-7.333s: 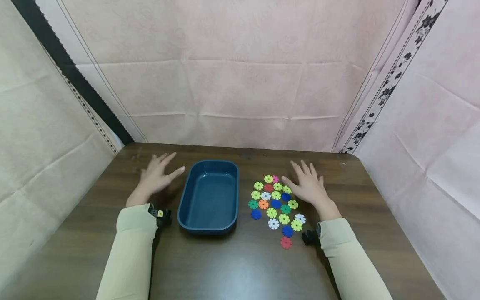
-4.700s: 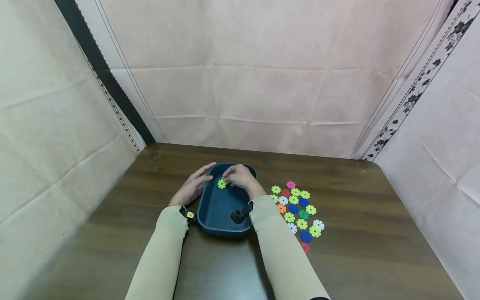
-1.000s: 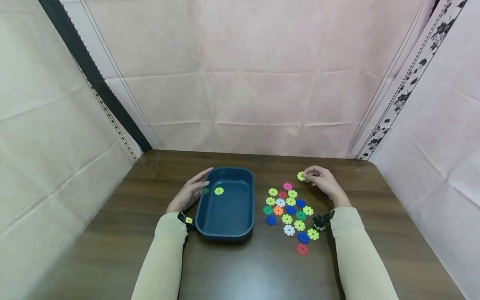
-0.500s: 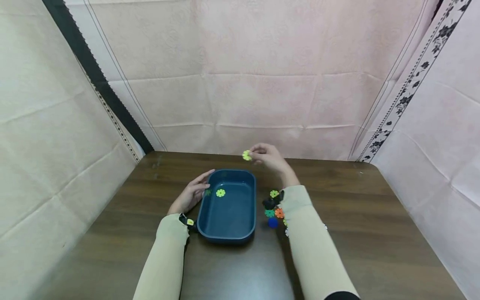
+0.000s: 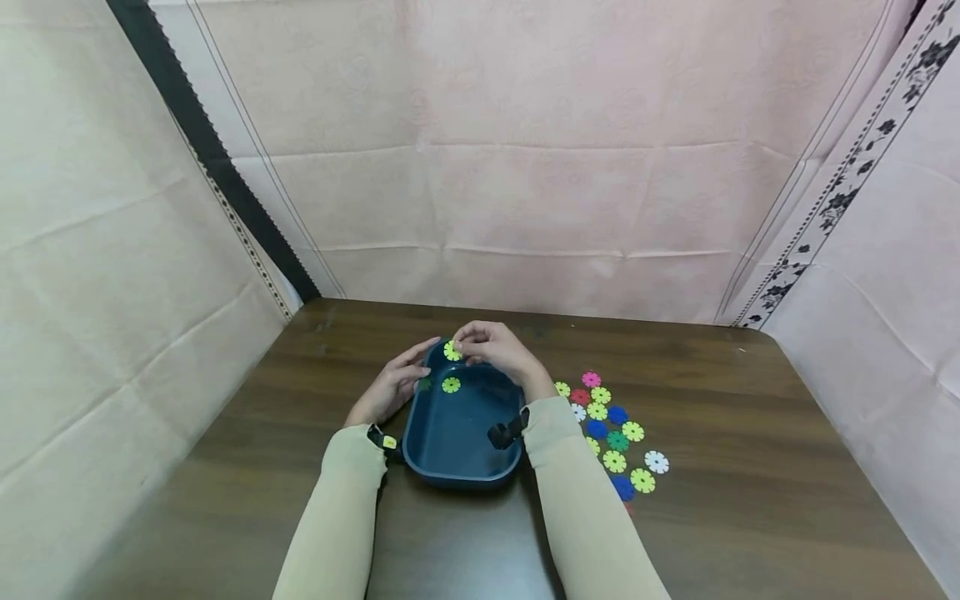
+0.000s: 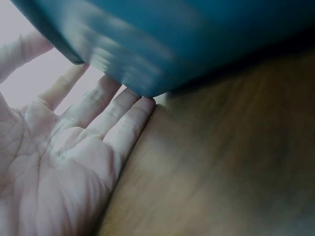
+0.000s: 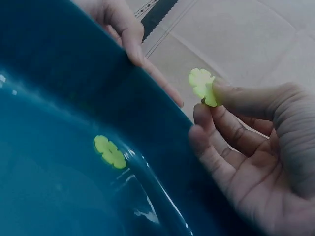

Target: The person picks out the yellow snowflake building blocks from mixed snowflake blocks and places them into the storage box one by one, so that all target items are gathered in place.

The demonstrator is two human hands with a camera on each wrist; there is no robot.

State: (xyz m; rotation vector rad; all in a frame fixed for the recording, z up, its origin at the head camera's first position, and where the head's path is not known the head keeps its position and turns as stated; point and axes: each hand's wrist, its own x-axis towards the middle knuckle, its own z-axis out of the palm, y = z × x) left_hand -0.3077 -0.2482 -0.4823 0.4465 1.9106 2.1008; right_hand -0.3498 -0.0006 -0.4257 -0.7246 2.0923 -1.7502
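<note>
A dark blue rectangular tray (image 5: 453, 446) stands on the table. My left hand (image 5: 388, 387) rests its straight fingers against the tray's outer left wall, with the thumb at the rim; the left wrist view shows those fingers (image 6: 113, 115) along the wall. Over the tray's far left corner, my right hand (image 5: 501, 348) pinches a yellow-green notched flower-shaped disc (image 7: 202, 86) between thumb and fingers. Another yellow-green disc (image 7: 110, 152) lies on the tray's floor near the far left, with a faint greenish reflection on the wall beside it.
Right of the tray, several notched discs lie loose on the wooden table (image 5: 750, 467): yellow-green (image 5: 614, 462), blue (image 5: 596, 429), green (image 5: 618, 442), white (image 5: 657, 462), red and pink (image 5: 591, 379). The right forearm hides part of them. Pale cloth (image 5: 525, 208) hangs behind the table.
My right hand has carried the yellow-green disc from beyond the loose discs leftward to above the tray. Earlier, a first such disc went into the tray. The left hand has stayed at the tray's side.
</note>
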